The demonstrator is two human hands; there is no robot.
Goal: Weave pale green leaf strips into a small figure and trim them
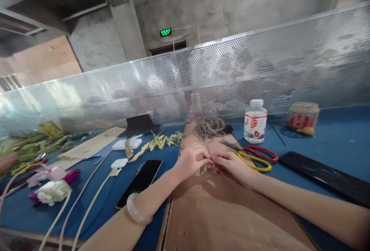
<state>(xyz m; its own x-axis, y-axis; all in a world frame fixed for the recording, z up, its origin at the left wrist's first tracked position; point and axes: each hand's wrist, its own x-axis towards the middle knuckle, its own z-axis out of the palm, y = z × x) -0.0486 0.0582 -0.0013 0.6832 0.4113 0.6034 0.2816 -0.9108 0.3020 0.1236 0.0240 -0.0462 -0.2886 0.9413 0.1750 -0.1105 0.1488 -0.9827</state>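
My left hand (193, 161), a pale bangle on its wrist, meets my right hand (231, 165) over the brown board (219, 212). Both are closed, with fingertips pinched together. A little green and some reddish colour show between them, but the fingers hide what the small thing is. Just beyond lies a tangled bundle of grey cord (211, 127). Scissors (254, 157) with red and yellow handles rest beside my right hand, blades pointing at the cord. A dark phone (140, 182) lies left of the board, close to my left forearm.
On the blue table stand a white-capped bottle (255, 122) and a jar (303, 118). A long black case (323, 176) lies at right. At left are charging cables (92, 208), a white power strip (127, 144) and green leaf strips (43, 143). Another person's hand (8, 162) shows there.
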